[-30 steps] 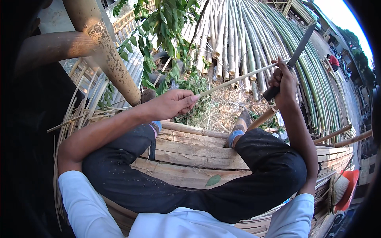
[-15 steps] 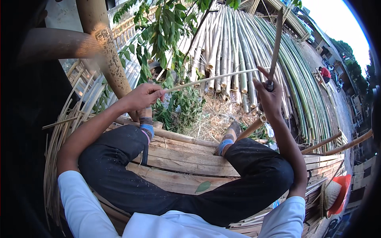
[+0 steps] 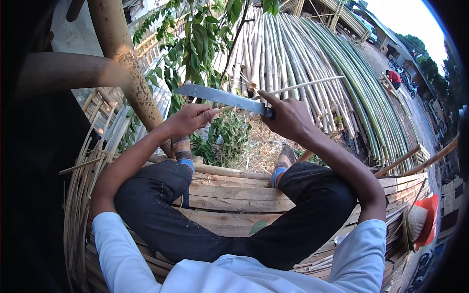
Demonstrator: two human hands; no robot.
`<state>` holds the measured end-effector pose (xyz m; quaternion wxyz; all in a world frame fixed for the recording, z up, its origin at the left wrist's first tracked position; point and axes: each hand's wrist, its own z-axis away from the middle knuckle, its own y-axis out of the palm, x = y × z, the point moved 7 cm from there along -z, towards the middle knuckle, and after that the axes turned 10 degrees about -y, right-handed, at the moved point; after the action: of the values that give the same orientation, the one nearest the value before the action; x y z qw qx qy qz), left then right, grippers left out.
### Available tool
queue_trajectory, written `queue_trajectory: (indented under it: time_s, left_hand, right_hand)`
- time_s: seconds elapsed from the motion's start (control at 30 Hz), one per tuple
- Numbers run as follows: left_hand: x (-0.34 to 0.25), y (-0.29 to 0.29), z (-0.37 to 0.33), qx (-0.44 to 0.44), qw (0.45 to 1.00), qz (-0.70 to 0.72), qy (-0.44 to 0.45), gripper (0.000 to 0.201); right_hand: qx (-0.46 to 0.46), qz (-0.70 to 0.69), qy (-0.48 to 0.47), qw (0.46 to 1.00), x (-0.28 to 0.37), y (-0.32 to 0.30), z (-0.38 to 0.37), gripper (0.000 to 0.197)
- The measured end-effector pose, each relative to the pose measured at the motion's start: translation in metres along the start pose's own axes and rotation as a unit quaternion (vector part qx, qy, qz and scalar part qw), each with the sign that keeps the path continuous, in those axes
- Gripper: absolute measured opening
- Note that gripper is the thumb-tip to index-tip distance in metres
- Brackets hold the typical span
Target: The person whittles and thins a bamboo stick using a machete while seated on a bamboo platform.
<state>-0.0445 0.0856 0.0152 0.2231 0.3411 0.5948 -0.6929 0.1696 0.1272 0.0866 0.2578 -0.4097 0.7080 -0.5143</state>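
Note:
My left hand (image 3: 193, 118) is closed around the near end of a thin pale bamboo strip (image 3: 310, 85), which slants up to the right. In my right hand (image 3: 289, 118) is the dark handle of a large knife (image 3: 212, 95). Its long grey blade points left across the strip, just above my left fingers. My right index finger stretches forward by the strip, while the other fingers wrap the handle. Whether the blade's edge touches the strip cannot be made out.
I sit on a bamboo-slat platform (image 3: 224, 202) with split strips (image 3: 78, 215) along its left. A thick bamboo post (image 3: 115, 39) and leafy branches (image 3: 198, 41) rise ahead. Beyond lie many bamboo poles (image 3: 293, 53). A hat (image 3: 417, 222) is at right; a person in red (image 3: 394, 78) is far off.
The knife has swung from upright at the right to lying leftward over the strip. My right hand has moved left and down, closer to my left hand, which still grips the strip.

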Motion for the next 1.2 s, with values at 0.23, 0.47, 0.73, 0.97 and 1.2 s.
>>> queue_trajectory:
  time_s: [0.23, 0.47, 0.73, 0.97, 1.2]
  left_hand:
    - [-0.022, -0.005, -0.014, 0.036, 0.955, 0.294, -0.03, 0.017]
    - [-0.017, -0.005, -0.018, -0.035, 0.92, 0.382, -0.083, 0.021]
    - [-0.042, -0.005, -0.02, 0.055, 0.899, 0.43, -0.065, 0.022]
    - [-0.086, 0.004, -0.008, 0.08, 0.896, 0.436, -0.016, 0.034]
    - [-0.089, 0.013, -0.007, 0.062, 0.905, 0.42, -0.04, 0.032]
  right_hand:
    - [-0.014, -0.008, -0.059, 0.998, 0.032, -0.003, -0.023, 0.051]
    - [-0.078, -0.019, -0.08, 0.994, 0.034, -0.014, -0.03, 0.026]
    - [-0.116, 0.01, -0.083, 0.99, 0.033, -0.027, -0.031, 0.019]
    - [-0.149, -0.005, -0.079, 0.986, 0.025, -0.04, -0.031, 0.014]
    - [-0.122, -0.01, -0.076, 0.99, 0.025, -0.041, -0.029, 0.014]
